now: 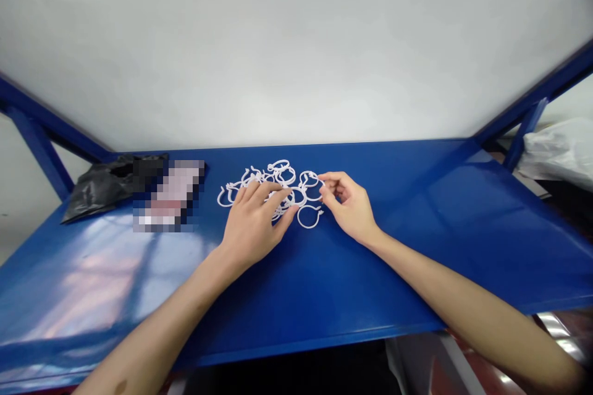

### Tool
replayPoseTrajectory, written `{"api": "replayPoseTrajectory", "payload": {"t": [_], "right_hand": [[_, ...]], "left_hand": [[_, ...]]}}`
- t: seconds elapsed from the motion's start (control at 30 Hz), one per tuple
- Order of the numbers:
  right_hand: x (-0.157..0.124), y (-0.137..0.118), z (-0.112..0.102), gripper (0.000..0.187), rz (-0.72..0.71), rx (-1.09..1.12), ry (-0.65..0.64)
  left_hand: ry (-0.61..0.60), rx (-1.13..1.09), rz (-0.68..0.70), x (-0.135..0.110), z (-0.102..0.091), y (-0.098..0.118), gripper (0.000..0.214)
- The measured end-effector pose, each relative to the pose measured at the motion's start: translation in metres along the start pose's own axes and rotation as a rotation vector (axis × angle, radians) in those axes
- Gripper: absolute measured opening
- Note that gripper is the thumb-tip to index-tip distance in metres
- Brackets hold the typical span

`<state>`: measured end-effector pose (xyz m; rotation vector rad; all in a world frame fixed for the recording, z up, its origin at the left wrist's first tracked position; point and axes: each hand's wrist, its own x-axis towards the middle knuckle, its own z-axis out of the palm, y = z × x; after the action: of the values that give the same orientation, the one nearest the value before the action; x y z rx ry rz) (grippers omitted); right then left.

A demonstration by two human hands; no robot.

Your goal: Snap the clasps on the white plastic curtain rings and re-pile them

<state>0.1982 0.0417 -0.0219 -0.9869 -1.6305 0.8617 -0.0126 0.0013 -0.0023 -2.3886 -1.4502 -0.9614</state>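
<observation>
Several thin white plastic rings (280, 165), each with a gap and small knobbed ends, lie in a loose pile on the blue table. My left hand (252, 219) rests over the pile's near left side, fingers stretched out and thumb apart, hiding part of it. At the pile's right edge, my right hand (347, 203) pinches the side of a white plastic ring (311, 180) between thumb and index finger. A single white ring (308, 217) lies flat just in front, between the two hands.
The blue table (324, 296) backs onto a pale wall (296, 49). A black plastic bag (99, 188) and a pixelated flat item (173, 194) lie on the left. Blue frame posts (39, 148) stand at both sides. Clear plastic wrapping (560, 151) is beyond the right edge.
</observation>
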Motion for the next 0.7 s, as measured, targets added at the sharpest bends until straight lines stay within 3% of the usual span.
{"api": "replayPoseTrajectory", "payload": {"t": [0.33, 0.7], "right_hand": [[-0.019, -0.02, 0.008, 0.012, -0.387, -0.175, -0.102], [-0.025, -0.025, 0.0, 0.012, -0.616, -0.371, -0.14]], "left_hand": [[-0.083, -0.511, -0.292, 0.003, -0.012, 0.01, 0.016], [0.079, -0.595, -0.357, -0.01, -0.004, 0.033, 0.019]]}}
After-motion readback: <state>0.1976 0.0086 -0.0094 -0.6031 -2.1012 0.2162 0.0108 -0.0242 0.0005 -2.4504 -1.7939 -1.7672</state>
